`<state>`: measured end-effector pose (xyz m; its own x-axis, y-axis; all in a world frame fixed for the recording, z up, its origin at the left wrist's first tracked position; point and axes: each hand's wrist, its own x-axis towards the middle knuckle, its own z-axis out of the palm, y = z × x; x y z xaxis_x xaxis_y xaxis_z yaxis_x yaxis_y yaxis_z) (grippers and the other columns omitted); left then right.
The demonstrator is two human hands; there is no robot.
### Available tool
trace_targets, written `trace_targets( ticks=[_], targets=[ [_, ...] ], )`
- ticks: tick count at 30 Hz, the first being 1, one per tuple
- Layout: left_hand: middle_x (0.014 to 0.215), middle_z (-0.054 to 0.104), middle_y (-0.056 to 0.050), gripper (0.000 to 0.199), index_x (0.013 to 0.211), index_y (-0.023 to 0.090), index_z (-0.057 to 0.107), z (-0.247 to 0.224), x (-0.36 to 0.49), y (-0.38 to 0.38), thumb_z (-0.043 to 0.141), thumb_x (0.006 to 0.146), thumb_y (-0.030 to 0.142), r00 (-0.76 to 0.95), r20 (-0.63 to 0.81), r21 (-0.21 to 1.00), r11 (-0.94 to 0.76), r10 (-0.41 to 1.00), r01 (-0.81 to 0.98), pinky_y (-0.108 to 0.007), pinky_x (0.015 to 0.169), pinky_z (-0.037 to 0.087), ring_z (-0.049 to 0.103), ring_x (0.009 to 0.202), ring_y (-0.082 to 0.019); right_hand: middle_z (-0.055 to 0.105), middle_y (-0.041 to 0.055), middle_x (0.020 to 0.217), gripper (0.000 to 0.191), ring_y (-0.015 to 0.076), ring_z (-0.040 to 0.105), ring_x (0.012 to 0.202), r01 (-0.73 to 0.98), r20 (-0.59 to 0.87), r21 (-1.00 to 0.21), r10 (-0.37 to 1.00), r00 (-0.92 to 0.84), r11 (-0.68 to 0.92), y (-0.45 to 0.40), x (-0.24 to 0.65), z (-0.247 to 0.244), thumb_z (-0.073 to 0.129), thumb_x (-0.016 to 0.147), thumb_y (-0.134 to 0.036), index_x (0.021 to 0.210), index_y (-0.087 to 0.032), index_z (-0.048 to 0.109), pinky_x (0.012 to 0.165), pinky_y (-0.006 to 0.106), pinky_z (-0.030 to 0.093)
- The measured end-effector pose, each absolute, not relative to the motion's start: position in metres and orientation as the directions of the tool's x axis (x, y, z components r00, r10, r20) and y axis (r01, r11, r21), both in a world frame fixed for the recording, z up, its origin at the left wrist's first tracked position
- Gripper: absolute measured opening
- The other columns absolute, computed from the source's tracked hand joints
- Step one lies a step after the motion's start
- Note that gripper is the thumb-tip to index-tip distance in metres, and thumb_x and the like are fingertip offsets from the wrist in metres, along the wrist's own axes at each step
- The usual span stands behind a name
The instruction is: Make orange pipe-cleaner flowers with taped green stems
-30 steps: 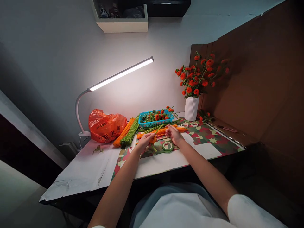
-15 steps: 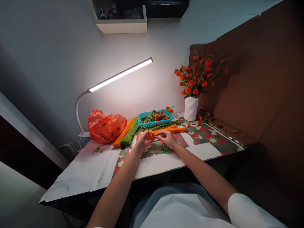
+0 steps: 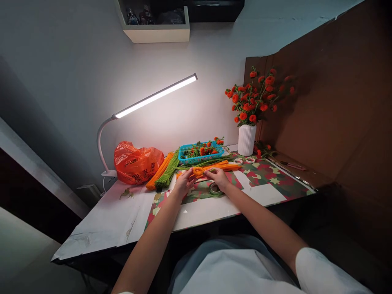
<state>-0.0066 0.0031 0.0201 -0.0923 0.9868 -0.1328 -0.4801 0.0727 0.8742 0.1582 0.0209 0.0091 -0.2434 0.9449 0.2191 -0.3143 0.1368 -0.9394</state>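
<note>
A small orange fuzzy flower (image 3: 197, 171) is held between my two hands above the patterned table cover. My left hand (image 3: 183, 182) pinches its left side. My right hand (image 3: 218, 179) is closed at its right side, with a bit of green between the fingertips. Just below my right hand lies a roll of green tape (image 3: 214, 188). Behind the flower are loose orange stems (image 3: 223, 165) and green stems. Whether my right fingers touch the flower itself is too small to tell.
A blue basket (image 3: 200, 158) of flowers stands behind my hands. Left are green stems (image 3: 168, 173), orange stems (image 3: 159, 171), a red plastic bag (image 3: 136, 163) and a lamp (image 3: 156, 96). Right are tape rolls (image 3: 237, 161), a white vase (image 3: 246, 140) and pliers (image 3: 293, 165).
The orange flower has turned, its round face no longer toward me. My right fingers have shifted, and the green tape roll below shows more fully.
</note>
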Motion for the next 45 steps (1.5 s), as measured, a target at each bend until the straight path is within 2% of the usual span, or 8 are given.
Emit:
trace_targets(
  ticks=[8, 15, 18, 25, 29, 38, 41, 45],
  targets=[
    [0.075, 0.070, -0.002, 0.003, 0.079, 0.013, 0.066, 0.024, -0.006, 0.008, 0.067, 0.077, 0.016, -0.312, -0.069, 0.840, -0.114, 0.948, -0.531, -0.015, 0.059, 0.052, 0.066, 0.066, -0.009, 0.066, 0.0015, 0.063, 0.040, 0.0153, 0.062, 0.065, -0.272, 0.207, -0.955, 0.925, -0.320, 0.119, 0.015, 0.157, 0.017, 0.081, 0.050, -0.051, 0.064, -0.017, 0.066, 0.068, 0.029, 0.049],
    [0.080, 0.071, -0.006, 0.019, 0.087, 0.013, 0.065, 0.022, -0.007, 0.004, 0.071, 0.075, 0.027, -0.124, -0.067, 0.910, 0.010, 0.990, -0.415, -0.017, 0.053, 0.052, 0.069, 0.067, -0.014, 0.064, 0.0001, 0.065, 0.038, 0.0141, 0.061, 0.065, -0.338, 0.193, -0.936, 0.947, -0.259, 0.098, 0.015, 0.160, 0.014, 0.082, 0.051, -0.046, 0.065, -0.017, 0.064, 0.066, 0.027, 0.048],
    [0.079, 0.071, -0.007, 0.026, 0.087, 0.014, 0.064, 0.017, -0.007, 0.004, 0.074, 0.071, 0.033, -0.107, -0.051, 0.941, 0.012, 0.993, -0.339, -0.017, 0.052, 0.051, 0.070, 0.069, -0.016, 0.063, -0.0004, 0.065, 0.040, 0.0150, 0.062, 0.064, -0.367, 0.161, -0.927, 0.964, -0.212, 0.074, 0.018, 0.160, 0.011, 0.084, 0.046, -0.044, 0.064, -0.017, 0.062, 0.068, 0.029, 0.050],
    [0.067, 0.069, -0.005, 0.033, 0.084, 0.013, 0.064, 0.014, -0.006, 0.005, 0.076, 0.067, 0.039, -0.111, -0.133, 0.968, 0.105, 0.985, -0.226, -0.016, 0.041, 0.043, 0.064, 0.051, -0.012, 0.063, 0.0004, 0.064, 0.040, 0.0174, 0.063, 0.064, -0.364, 0.167, -0.928, 0.963, -0.211, 0.081, 0.022, 0.160, 0.009, 0.084, 0.046, -0.045, 0.064, -0.018, 0.061, 0.068, 0.032, 0.053],
    [0.071, 0.071, -0.006, 0.030, 0.075, 0.012, 0.064, 0.014, -0.004, 0.003, 0.080, 0.061, 0.033, -0.109, -0.095, 0.975, 0.070, 0.989, -0.210, -0.020, 0.054, 0.050, 0.066, 0.057, -0.013, 0.061, -0.0006, 0.063, 0.041, 0.0165, 0.062, 0.063, -0.362, 0.166, -0.928, 0.965, -0.201, 0.084, 0.021, 0.161, 0.010, 0.084, 0.044, -0.046, 0.061, -0.018, 0.059, 0.068, 0.032, 0.054],
    [0.063, 0.067, -0.003, 0.039, 0.076, 0.013, 0.062, 0.010, -0.003, 0.002, 0.081, 0.058, 0.042, -0.096, -0.064, 0.989, 0.051, 0.993, -0.138, -0.018, 0.044, 0.043, 0.060, 0.049, -0.010, 0.062, 0.0000, 0.069, 0.035, 0.0147, 0.061, 0.064, -0.298, 0.173, -0.949, 0.962, -0.213, 0.105, 0.021, 0.163, 0.008, 0.080, 0.055, -0.043, 0.071, -0.018, 0.062, 0.057, 0.026, 0.050],
    [0.056, 0.063, -0.001, 0.045, 0.073, 0.012, 0.060, 0.009, -0.002, 0.002, 0.080, 0.056, 0.049, -0.002, -0.030, 0.993, 0.030, 1.000, -0.111, -0.016, 0.043, 0.041, 0.055, 0.045, -0.007, 0.065, 0.0019, 0.078, 0.038, 0.0146, 0.061, 0.068, -0.238, 0.216, -0.958, 0.951, -0.221, 0.162, 0.020, 0.164, 0.010, 0.080, 0.055, -0.040, 0.082, -0.018, 0.066, 0.060, 0.026, 0.051],
    [0.056, 0.061, 0.001, 0.051, 0.074, 0.012, 0.061, 0.008, -0.001, 0.003, 0.081, 0.051, 0.052, 0.021, -0.005, 0.989, 0.008, 1.000, -0.150, -0.016, 0.046, 0.044, 0.054, 0.047, -0.006, 0.069, 0.0056, 0.080, 0.038, 0.0183, 0.063, 0.075, -0.169, 0.280, -0.955, 0.928, -0.246, 0.244, 0.021, 0.163, 0.009, 0.080, 0.054, -0.042, 0.079, -0.015, 0.069, 0.069, 0.032, 0.052]
  ],
)
